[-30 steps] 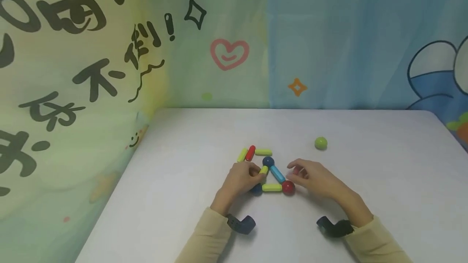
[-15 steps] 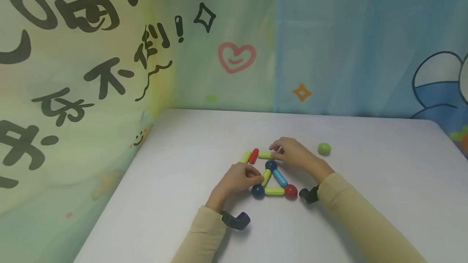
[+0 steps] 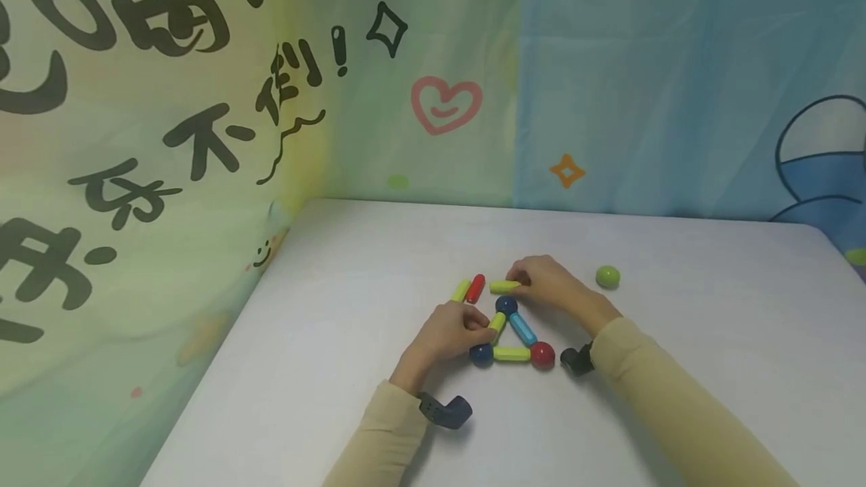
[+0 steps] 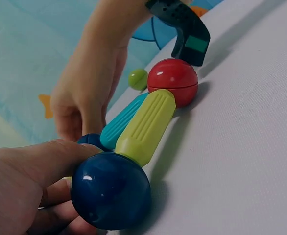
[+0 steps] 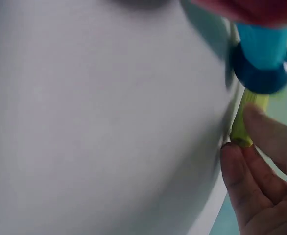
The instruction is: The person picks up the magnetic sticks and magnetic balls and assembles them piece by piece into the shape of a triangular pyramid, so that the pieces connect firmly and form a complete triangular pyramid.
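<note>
A triangle of toy connecting rods and balls lies on the table: a dark blue ball (image 3: 506,305) at its far corner, another dark blue ball (image 3: 481,355) at the near left, and a red ball (image 3: 543,355) at the near right. A light blue rod (image 3: 522,329), a front yellow-green rod (image 3: 512,354) and a left yellow-green rod (image 3: 498,324) join them. My left hand (image 3: 452,331) pinches that left rod beside the near-left ball. Behind the triangle, my right hand (image 3: 551,282) grips the right end of a loose yellow-green rod (image 3: 503,287) between thumb and fingers.
A red rod (image 3: 476,288) and one more yellow-green rod (image 3: 461,291) lie just beyond my left hand. Farther right on the white table (image 3: 704,307) sits a green ball (image 3: 607,276). Printed curtains (image 3: 629,81) hang behind and at the left.
My right hand has gone from beside the red ball to the loose rod at the back and taken hold of it. My left hand stays at the triangle. The head view has shifted slightly.
</note>
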{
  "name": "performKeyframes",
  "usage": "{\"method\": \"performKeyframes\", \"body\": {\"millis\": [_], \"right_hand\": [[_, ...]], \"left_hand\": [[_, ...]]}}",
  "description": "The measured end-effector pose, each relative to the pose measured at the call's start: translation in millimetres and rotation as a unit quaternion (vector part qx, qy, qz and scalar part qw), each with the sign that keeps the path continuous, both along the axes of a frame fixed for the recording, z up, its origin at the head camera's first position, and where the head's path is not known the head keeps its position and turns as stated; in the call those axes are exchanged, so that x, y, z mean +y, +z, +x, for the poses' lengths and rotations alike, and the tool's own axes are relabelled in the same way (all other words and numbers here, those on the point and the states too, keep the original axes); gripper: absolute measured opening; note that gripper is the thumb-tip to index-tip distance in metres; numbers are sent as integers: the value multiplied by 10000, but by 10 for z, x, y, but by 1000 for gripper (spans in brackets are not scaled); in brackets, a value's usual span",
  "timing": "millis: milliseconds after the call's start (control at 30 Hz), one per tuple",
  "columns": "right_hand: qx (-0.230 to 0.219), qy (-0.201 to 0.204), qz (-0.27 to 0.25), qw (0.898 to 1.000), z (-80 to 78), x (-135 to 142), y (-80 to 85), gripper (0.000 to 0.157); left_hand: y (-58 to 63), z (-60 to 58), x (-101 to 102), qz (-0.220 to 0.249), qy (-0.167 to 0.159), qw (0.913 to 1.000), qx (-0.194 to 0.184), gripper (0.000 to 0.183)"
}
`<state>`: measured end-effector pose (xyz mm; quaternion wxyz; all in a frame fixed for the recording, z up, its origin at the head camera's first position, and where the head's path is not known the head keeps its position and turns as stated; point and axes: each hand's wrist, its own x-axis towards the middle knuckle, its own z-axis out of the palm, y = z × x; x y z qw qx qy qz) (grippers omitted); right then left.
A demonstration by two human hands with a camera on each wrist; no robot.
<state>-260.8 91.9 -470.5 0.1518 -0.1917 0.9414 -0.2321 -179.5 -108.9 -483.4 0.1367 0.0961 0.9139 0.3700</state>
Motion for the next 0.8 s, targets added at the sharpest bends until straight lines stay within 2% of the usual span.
{"method": "performKeyframes", "body": {"millis": [100, 200, 333, 433, 533, 667, 800], "right_hand": [[117, -349, -307, 9989, 60, 131, -23, 23], [310, -643, -821, 9941, 189, 247, -54, 31], [430, -1040, -1516, 9820, 441, 349, -91, 44], [336, -1380, -1865, 9721, 602, 372, -94, 44], [299, -1520, -1952, 9685, 684, 333, -77, 41], [410, -1458, -1894, 9701, 708, 229, -60, 40], [604, -1587, -1818, 9686, 727, 145, -79, 41]], "left_hand": [[4, -3, 13, 22, 30, 10000, -19, 26], [7, 2, 16, 35, 91, 9999, -80, 26], [5, 18, 15, 40, 145, 9998, -155, 25], [-1, 24, 14, 71, 142, 9997, -191, 25], [-7, 19, 13, 93, 121, 9998, -136, 24], [-18, 4, 12, 75, 93, 9999, -53, 23], [-30, -9, 14, 81, 50, 9999, -89, 23]]}}
